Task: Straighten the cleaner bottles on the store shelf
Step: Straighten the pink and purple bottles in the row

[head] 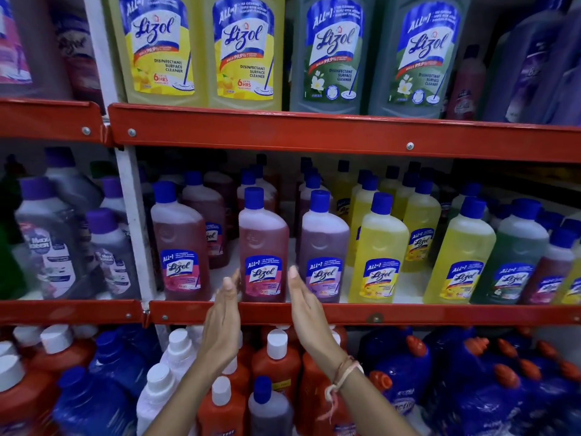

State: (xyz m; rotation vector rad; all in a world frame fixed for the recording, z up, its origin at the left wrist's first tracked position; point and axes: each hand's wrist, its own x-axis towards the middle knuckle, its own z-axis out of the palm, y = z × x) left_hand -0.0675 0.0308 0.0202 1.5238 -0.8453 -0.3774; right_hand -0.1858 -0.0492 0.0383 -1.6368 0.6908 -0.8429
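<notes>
A pink cleaner bottle (263, 243) with a blue cap stands upright at the front of the middle shelf (408, 313), its label facing me. My left hand (224, 313) is flat and open just left of its base, fingertips at the label's edge. My right hand (303, 305) is open just right of the base. Neither hand grips the bottle. Another pink bottle (180, 240) stands to the left, a purple bottle (323, 247) to the right, then yellow bottles (379, 253).
The red shelf above (314, 133) carries large yellow bottles (201, 48) and green bottles (374, 51). Below, red, blue and white bottles (276, 357) crowd under my forearms. A white upright post (132, 215) divides the shelving; purple bottles (53, 237) stand left of it.
</notes>
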